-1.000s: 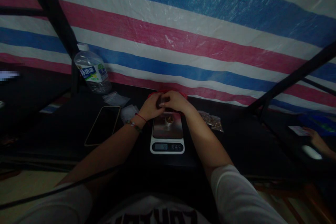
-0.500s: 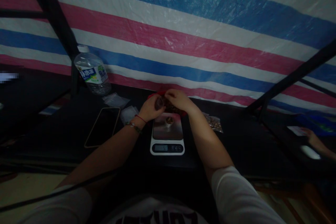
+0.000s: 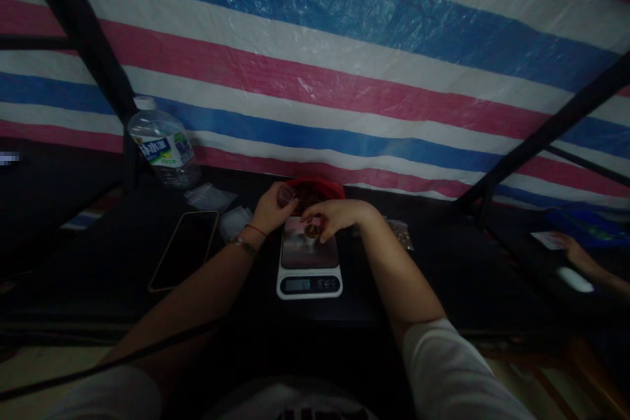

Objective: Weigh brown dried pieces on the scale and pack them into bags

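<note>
My left hand (image 3: 272, 207) is closed round a small see-through container (image 3: 286, 195) at the left rim of a red basin (image 3: 335, 189). Dark, small pieces lie in the basin; their kind is too dim to make out. In front of it a white digital scale (image 3: 310, 283) carries a small cup (image 3: 311, 232) with brownish bits inside. The fingers of my right hand (image 3: 335, 216) come down over the metal plate and curl about this cup, thumb on one side and fingertips on the other.
A phone (image 3: 184, 249), clear plastic bags (image 3: 235, 222) and a large plastic bottle (image 3: 165, 147) stand or lie to the left. A filled bag (image 3: 401, 235) is right of my forearm. Farther right, another person's hand (image 3: 571, 249) holds a white card. Striped sheeting hangs behind.
My right hand has come back from the basin to the cup on the scale. My left hand keeps its container beside the basin. The view has shifted slightly.
</note>
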Demonstrator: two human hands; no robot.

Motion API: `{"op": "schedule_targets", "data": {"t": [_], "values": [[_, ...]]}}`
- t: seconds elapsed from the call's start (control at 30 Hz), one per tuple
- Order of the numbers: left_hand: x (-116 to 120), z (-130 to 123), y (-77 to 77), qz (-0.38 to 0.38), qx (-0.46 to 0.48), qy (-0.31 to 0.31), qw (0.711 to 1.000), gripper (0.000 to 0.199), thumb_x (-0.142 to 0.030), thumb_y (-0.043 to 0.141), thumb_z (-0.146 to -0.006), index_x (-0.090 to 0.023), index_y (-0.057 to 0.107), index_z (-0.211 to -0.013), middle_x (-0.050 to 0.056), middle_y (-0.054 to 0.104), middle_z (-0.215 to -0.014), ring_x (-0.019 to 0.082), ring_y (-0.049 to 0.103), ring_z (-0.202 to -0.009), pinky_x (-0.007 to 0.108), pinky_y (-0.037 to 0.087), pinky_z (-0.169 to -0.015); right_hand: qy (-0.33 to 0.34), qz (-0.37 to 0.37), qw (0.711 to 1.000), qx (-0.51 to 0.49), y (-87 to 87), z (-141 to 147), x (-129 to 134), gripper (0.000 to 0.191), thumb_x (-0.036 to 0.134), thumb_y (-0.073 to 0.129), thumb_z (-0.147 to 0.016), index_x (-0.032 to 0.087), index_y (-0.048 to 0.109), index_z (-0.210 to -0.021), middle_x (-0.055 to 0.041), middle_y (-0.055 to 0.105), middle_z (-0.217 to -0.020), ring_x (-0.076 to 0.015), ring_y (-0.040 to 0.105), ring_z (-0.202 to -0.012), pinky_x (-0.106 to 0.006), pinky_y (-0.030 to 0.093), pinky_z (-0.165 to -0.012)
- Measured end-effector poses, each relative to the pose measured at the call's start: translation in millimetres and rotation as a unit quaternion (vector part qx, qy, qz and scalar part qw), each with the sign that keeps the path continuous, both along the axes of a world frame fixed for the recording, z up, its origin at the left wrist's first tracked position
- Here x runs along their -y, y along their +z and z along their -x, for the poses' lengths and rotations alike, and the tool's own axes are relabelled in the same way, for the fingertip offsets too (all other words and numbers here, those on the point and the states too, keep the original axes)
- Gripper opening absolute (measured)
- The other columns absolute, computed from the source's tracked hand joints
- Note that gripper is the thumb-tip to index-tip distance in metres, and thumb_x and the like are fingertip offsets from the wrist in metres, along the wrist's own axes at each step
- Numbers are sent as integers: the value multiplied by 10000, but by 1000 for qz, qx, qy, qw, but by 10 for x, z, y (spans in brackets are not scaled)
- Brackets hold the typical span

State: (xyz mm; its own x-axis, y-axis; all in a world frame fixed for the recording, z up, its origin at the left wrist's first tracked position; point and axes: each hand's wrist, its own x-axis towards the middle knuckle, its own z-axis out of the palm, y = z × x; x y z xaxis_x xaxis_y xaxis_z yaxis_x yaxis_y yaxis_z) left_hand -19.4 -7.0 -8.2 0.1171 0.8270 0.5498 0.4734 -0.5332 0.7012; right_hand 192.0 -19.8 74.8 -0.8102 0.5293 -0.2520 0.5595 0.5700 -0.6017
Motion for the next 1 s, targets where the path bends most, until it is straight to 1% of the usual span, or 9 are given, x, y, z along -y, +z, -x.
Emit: {"op": "schedule_targets", "data": {"t": [0.1,0.17,0.27,0.37,0.53,0.63,0.73,0.9,1.0], "values": [[-15,12,-5,7,5,10,1000,301,-329,621,-757,-195,539,-1014,23,638,-917,181,622,-827,316,500,-768,29,25,999,-12,-78,55,-51,477,251,792,-621,186,663,-1076,-30,688,-1023,-177,630,-912,-250,472,-793],[-15,14,0,7,4,11,1000,291,-329,619,-760,-196,540,-1006,25,638,-926,180,623,-835,314,501,-773,22,43,999,-25,-49,65,-42,401,247,771,-644,170,675,-1026,-33,696,-973,-170,639,-870,-251,478,-765],[-2,8,13,11,4,5,1000,286,-324,615,-765,-197,543,-1010,21,640,-917,176,624,-828,309,504,-766,-29,62,995,-75,66,43,14,363,205,730,-670,149,654,-1020,-55,691,-990,-163,644,-852,-258,488,-752],[25,-13,43,4,-10,-7,1000,303,-316,620,-755,-198,548,-1024,19,641,-922,182,625,-848,319,502,-789,-91,65,979,-171,156,10,62,347,167,690,-687,141,613,-1024,-64,681,-1000,-160,643,-873,-276,497,-774],[78,-55,109,-16,-50,-41,998,266,-333,631,-746,-204,577,-973,26,651,-936,202,630,-872,337,500,-803,-184,-7,944,-273,113,47,26,299,185,657,-730,149,592,-1019,-52,677,-957,-165,640,-873,-308,504,-791],[87,-63,109,-14,-61,-43,997,299,-351,647,-734,-202,579,-985,41,658,-964,221,635,-895,355,504,-805,-205,-123,938,-250,62,126,-12,340,174,677,-720,165,628,-1057,-67,658,-1037,-183,617,-947,-341,476,-868],[82,-63,81,-18,-55,-37,998,336,-348,650,-733,-192,577,-1023,54,660,-988,225,637,-909,358,505,-809,-196,-229,928,-220,48,211,-5,429,149,712,-688,193,639,-1109,-73,632,-1110,-205,574,-1042,-366,426,-943],[87,-72,63,-8,-48,-36,998,343,-375,636,-751,-191,580,-1035,43,666,-929,210,643,-828,328,509,-728,-212,-227,925,-218,57,298,53,381,128,697,-689,181,631,-1060,-40,651,-980,-168,600,-859,-308,468,-787],[92,-78,68,1,-40,-32,999,297,-369,629,-755,-194,581,-990,28,661,-880,197,639,-780,315,505,-704,-202,-232,925,-223,67,302,57,302,123,680,-707,182,650,-1002,-44,656,-993,-172,604,-887,-307,463,-810]]}}
